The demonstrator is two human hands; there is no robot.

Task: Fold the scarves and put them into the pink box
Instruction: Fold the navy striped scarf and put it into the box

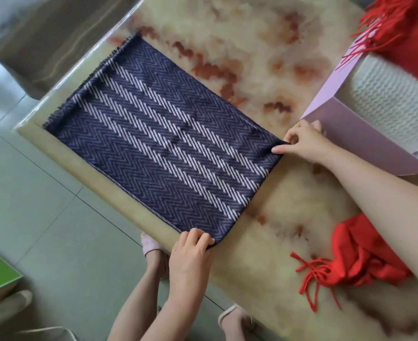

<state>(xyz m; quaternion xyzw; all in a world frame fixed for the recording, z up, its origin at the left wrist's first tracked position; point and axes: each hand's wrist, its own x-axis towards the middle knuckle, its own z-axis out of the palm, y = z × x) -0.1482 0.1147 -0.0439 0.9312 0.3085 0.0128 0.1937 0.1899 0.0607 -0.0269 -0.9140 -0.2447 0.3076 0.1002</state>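
Right hand (301, 143): it is pinching the navy scarf (153, 143) by the corner just beside the pink box (365, 134), thumb and fingertips closing on the cloth.
Left hand (190, 247): it is gripping the other near corner, further from the pink box, at the table (252, 70) edge.
Navy scarf: it is lying flat, stretching away from the pink box toward its fringed end (it looks doubled over, I'd guess).
Fold in hand: both hands should be lifting together, keeping the edge taut and carrying the corners onto the fringed end so the sides are lining up.
Pink box: it is holding a white knitted scarf (387, 107).
Red scarf (365, 257): it is lying crumpled near the pink box, not yet folded.
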